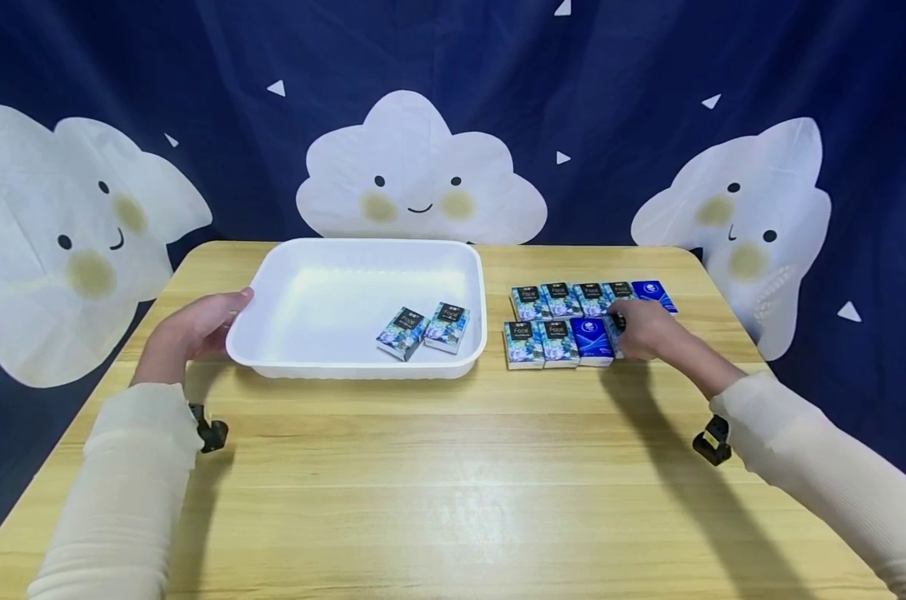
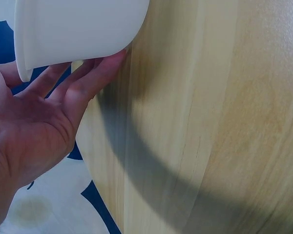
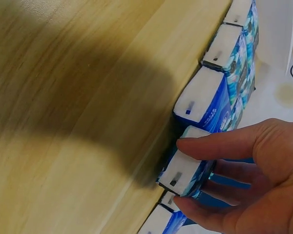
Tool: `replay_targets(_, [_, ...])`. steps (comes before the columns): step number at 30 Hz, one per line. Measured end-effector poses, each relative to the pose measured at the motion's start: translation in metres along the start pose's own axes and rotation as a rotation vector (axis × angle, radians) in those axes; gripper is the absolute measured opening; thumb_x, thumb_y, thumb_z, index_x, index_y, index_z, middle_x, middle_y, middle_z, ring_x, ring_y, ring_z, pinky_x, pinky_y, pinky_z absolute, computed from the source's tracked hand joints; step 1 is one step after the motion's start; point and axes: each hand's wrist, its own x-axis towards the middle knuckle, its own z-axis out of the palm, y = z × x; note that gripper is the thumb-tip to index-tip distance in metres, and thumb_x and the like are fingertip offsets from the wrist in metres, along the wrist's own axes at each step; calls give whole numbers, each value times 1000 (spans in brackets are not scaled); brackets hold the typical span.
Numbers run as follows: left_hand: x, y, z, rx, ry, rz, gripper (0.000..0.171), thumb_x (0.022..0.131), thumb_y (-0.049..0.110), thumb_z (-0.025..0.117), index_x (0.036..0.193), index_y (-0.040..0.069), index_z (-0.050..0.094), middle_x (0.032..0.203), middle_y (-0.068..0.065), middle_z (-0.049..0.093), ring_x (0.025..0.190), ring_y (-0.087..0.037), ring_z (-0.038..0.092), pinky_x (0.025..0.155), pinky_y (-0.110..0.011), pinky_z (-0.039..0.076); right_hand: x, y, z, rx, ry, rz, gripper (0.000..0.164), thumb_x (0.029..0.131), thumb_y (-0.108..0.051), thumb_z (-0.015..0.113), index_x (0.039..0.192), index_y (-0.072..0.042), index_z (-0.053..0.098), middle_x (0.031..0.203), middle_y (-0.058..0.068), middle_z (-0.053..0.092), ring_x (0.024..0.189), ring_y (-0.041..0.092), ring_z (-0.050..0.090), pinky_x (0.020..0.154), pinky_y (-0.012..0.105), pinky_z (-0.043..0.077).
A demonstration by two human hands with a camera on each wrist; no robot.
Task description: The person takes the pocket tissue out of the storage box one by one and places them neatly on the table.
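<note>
My left hand (image 1: 201,323) grips the left end of a white plastic tray (image 1: 325,308); the left wrist view has the thumb at the rim and the fingers against the wall below it. Two flower-printed tissue packs, one (image 1: 403,333) slightly tilted and another (image 1: 448,327) beside it, lie in the tray's front right corner. To the right of the tray, my right hand (image 1: 648,329) pinches a tissue pack (image 3: 183,168) at the right end of the front row, between thumb and fingers. A dark blue pack (image 1: 592,340) stands directly left of that one.
Two more flower-printed packs (image 1: 523,346) continue the front row leftward. Behind it runs a back row of flower-printed packs (image 1: 559,300), with a blue pack (image 1: 653,293) at its right end. The wooden table (image 1: 437,475) ends before a dark blue cloud-patterned curtain (image 1: 603,108).
</note>
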Motion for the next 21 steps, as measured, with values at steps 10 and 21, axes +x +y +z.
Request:
replay_targets(10, [0, 1, 0, 8, 13, -16, 86, 104, 63, 24, 162, 3, 7, 153, -25, 37, 124, -29, 50, 85, -23, 51, 1, -3, 4, -14, 11, -5, 65, 80, 8, 57, 144, 9, 45, 143, 39, 47, 108, 39, 52, 77, 43, 46])
replay_targets(21, [1, 0, 1, -12, 10, -30, 87, 103, 65, 24, 163, 5, 5, 157, -26, 32, 131, -33, 44, 89, -24, 48, 1, -2, 6, -3, 10, -9, 63, 79, 8, 58, 141, 8, 46, 137, 38, 52, 94, 38, 51, 68, 39, 44])
